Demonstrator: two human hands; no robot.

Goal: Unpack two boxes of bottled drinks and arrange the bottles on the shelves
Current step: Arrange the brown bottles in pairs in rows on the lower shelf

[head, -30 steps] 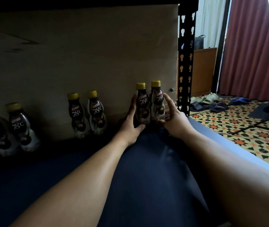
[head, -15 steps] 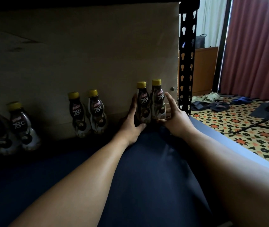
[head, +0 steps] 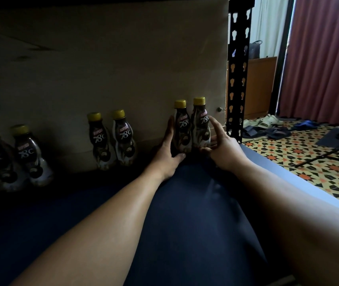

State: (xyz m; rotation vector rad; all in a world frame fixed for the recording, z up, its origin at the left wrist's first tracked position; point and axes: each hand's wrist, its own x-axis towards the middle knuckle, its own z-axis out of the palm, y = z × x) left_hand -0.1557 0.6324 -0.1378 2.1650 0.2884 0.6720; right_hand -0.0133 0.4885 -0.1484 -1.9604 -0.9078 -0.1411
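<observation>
Barely anything is changing: left hand (head: 167, 153) and right hand (head: 220, 149) are still pressing straightish fingers against the newest bottles (head: 183, 131) on the shelf (head: 195, 203), likely finishing placement.

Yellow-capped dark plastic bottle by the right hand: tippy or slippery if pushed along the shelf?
Likely tippy: the yellow-capped dark plastic bottle is tall, with a pinched waist over a modest base. Its glossy-looking sleeve probably slips in a loose grip. Pushed low, beside its twin bottle, it should scoot across the smooth blue shelf rather than topple.
</observation>
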